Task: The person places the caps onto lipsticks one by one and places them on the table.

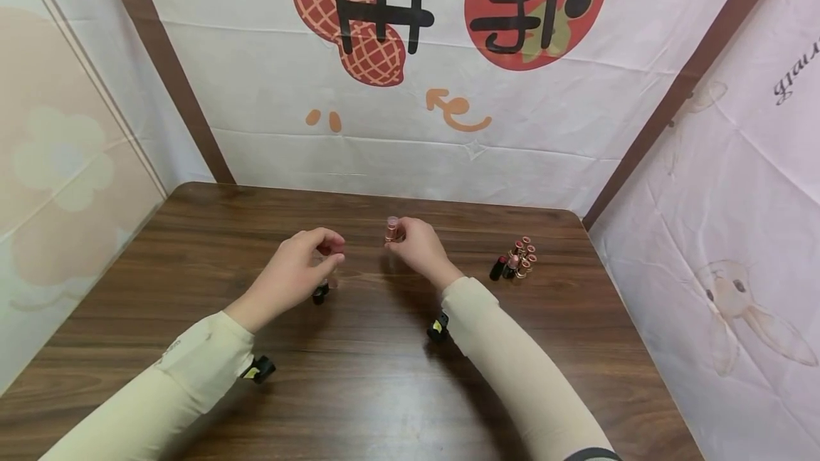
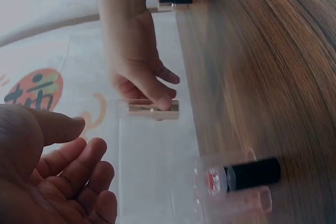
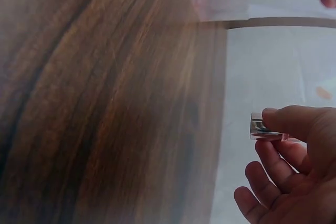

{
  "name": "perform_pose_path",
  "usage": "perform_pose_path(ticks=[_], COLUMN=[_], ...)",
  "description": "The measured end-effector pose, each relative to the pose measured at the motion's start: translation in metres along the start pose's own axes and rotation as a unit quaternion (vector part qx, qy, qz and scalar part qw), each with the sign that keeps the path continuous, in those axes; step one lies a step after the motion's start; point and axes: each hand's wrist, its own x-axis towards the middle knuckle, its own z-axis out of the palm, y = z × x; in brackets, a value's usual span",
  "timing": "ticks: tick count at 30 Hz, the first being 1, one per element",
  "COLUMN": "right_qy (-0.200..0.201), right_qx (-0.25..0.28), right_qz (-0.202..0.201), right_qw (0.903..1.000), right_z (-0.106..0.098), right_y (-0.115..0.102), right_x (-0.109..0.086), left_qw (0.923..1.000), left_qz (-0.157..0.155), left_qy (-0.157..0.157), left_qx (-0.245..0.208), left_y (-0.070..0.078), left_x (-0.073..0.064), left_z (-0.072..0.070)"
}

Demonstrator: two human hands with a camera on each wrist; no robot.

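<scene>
My right hand (image 1: pixel 419 247) pinches a rose-gold lipstick tube with a clear top (image 1: pixel 391 230) between thumb and fingertips, held upright above the table. In the right wrist view the tube (image 3: pixel 260 128) shows a shiny metallic part at its lower end. My left hand (image 1: pixel 297 269) has its fingers loosely bent and holds nothing. Just beyond its fingers, in the left wrist view, a black-based lipstick with a clear cap (image 2: pixel 252 174) stands on the table beside clear pinkish tubes (image 2: pixel 244 200). In the head view the left hand partly hides this group.
Toward the right of the wooden table (image 1: pixel 359 375) stands a cluster of several rose-gold tubes (image 1: pixel 525 255), with a black lipstick (image 1: pixel 497 267) and another black-based one (image 1: pixel 510 267) at its near side. A printed cloth (image 1: pixel 256 91) hangs behind the table's far edge.
</scene>
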Motion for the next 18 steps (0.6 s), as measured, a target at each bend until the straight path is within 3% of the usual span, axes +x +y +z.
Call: perform_pose_path(ticks=[9,18], right_qy=[-0.016,-0.039], right_qx=[-0.027,-0.095], right_qz=[0.053,0.065], right_qw=[0.9981,0.9926], right_z=[0.011,0.02], right_y=[0.0,0.0], right_x=[0.018,0.026], left_qw=[0.9993,0.9986], left_qz=[-0.022,-0.04], left_qy=[0.029,0.034], left_qx=[0.003,0.007], left_y=[-0.02,-0.028], left_x=[-0.005,-0.006], left_z=[-0.009,-0.011])
